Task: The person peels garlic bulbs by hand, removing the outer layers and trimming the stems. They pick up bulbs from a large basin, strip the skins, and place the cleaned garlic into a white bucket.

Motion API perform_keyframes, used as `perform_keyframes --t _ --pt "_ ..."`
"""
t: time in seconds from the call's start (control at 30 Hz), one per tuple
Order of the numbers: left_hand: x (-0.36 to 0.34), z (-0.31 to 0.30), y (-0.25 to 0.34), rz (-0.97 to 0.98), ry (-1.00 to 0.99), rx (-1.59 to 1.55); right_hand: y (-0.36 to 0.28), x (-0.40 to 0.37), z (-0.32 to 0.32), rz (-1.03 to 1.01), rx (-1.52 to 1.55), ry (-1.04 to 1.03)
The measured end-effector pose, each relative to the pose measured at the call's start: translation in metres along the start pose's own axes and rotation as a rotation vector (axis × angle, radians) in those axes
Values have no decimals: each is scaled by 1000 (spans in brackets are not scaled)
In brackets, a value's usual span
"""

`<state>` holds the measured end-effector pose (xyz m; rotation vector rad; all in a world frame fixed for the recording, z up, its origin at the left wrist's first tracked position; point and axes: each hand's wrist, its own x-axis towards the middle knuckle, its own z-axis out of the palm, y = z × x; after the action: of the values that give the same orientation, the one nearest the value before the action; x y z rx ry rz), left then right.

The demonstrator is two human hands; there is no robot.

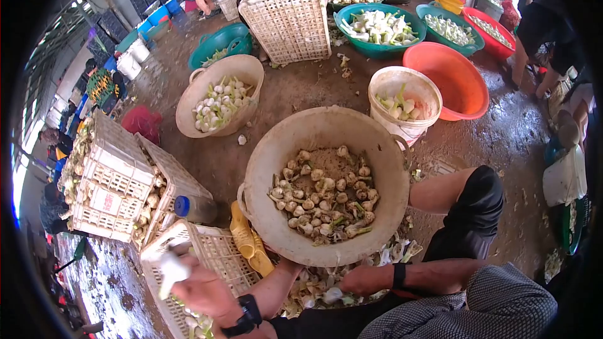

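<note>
My left hand (pixel 202 289), with a black watch at the wrist, is at the lower left over a white plastic crate (pixel 220 251). It is closed on a white garlic bulb (pixel 173 273) with a short greenish stem, blurred by motion. My right hand (pixel 361 280), with a black wristband, is closed low below the near rim of a large beige tub (pixel 270 150); whatever it holds is hidden. Garlic bulbs (pixel 326 185) with roots and dirt lie in the tub. Peeled skins and leaves (pixel 314 289) are heaped beneath my right hand.
Yellow footwear (pixel 248 238) and a blue-lidded jar (pixel 195 208) are left of the tub. Stacked crates (pixel 116 179) of garlic stand further left. Ahead are a beige basin (pixel 220 103), a white bucket (pixel 405 100), a red basin (pixel 452 81) and a tall crate (pixel 286 12). Other people sit around.
</note>
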<state>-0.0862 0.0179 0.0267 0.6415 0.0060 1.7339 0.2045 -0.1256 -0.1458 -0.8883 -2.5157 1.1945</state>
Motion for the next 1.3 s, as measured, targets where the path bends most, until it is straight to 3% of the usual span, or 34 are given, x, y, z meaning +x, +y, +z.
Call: perform_keyframes --t 0.07,0.13,0.2,0.27,0.3,0.37,0.43,0.57,0.6,0.67,0.8,0.83,0.87,0.93,1.0,1.07,1.17,1.3 --pt "9 5 44 -29 59 -402 1 2 0 39 -9 -18" --pt "10 -1 72 148 87 -310 1 5 -4 79 -19 -46" --pt "6 -10 85 204 146 -337 3 13 -13 170 3 -10" --pt "6 -5 83 130 -28 -297 13 20 -29 188 97 57" --pt "4 8 76 97 12 -322 22 22 -37 209 192 135" --pt "2 7 71 38 -18 -216 54 24 -51 139 -2 433" --pt "0 6 63 -14 -6 49 77 23 -86 370 60 557" --pt "-7 18 33 -118 34 220 138 15 -137 785 162 569" --pt "-8 24 27 -116 43 219 159 13 -142 787 161 560" --pt "-9 31 17 -306 56 144 197 10 -144 845 -106 658" --pt "-15 28 4 -472 88 231 229 19 -148 936 -105 627" --pt "-19 33 -4 -434 219 284 245 23 -143 939 -140 618" --pt "-20 32 -10 -436 230 291 259 26 -136 941 -175 610" --pt "-19 32 -21 -636 249 330 268 36 -136 986 -145 517" --pt "-16 30 -36 -686 168 364 274 42 -134 1025 -122 426" --pt "-15 30 -45 -737 76 393 275 41 -130 1026 -127 434" --pt "-17 39 -53 -807 185 380 274 29 -124 1001 35 559" --pt "-37 10 -69 -727 17 288 187 20 -156 978 367 631"
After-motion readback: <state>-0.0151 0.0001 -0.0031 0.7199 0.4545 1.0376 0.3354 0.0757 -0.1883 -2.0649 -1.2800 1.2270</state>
